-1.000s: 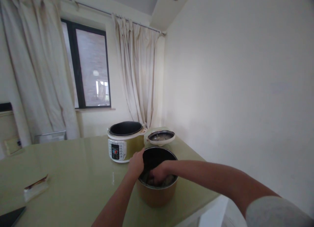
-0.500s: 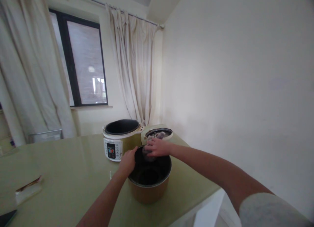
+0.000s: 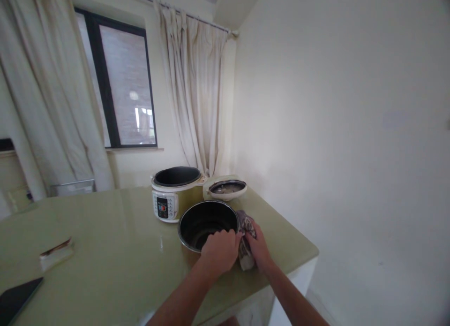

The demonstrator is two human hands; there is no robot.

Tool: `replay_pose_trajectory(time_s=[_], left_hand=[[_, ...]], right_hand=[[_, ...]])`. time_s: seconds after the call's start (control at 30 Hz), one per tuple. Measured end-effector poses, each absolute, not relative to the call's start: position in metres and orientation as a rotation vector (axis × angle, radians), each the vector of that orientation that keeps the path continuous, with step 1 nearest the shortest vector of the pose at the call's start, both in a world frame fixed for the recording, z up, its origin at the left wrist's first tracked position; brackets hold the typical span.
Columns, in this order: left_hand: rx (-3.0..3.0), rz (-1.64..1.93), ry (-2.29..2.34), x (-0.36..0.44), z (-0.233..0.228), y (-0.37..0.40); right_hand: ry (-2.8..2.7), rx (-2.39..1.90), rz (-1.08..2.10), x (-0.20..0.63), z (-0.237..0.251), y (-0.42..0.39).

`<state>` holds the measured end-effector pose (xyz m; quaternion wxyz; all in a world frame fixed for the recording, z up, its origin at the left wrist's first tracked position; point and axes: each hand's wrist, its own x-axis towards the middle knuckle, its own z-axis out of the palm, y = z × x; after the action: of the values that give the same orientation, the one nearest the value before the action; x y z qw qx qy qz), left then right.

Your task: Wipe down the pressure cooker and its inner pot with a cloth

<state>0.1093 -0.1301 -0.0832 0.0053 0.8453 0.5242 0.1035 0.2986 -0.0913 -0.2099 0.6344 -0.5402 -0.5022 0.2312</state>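
left hand (image 3: 220, 252) curled, gripping | right hand (image 3: 259, 245) clenched, palm down

The cooker's control panel (image 3: 163, 207) seems to carry button labels, too small to read.

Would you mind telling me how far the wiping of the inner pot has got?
Done: the inner pot is out of the cooker. In hand: the left hand grips its near rim; the right hand presses a cloth to its outer side. Left: pot and lid remain off.
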Motion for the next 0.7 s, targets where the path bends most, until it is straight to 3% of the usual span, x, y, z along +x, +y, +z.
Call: replay_pose_trajectory(time_s=[0.23,0.53,0.7], left_hand=[[2.901,0.244,1.506,0.097,-0.095,-0.123],[3.077,0.068,1.12,0.045,-0.079,-0.126],[2.827,0.252,1.492,0.077,-0.08,-0.139]], right_hand=[[-1.264,-1.26,0.333,0.251,-0.22,-0.13],[-1.279,-1.27,0.329,0.285,-0.191,-0.077],[-1.29,-1.303,0.259,0.268,-0.212,-0.106]])
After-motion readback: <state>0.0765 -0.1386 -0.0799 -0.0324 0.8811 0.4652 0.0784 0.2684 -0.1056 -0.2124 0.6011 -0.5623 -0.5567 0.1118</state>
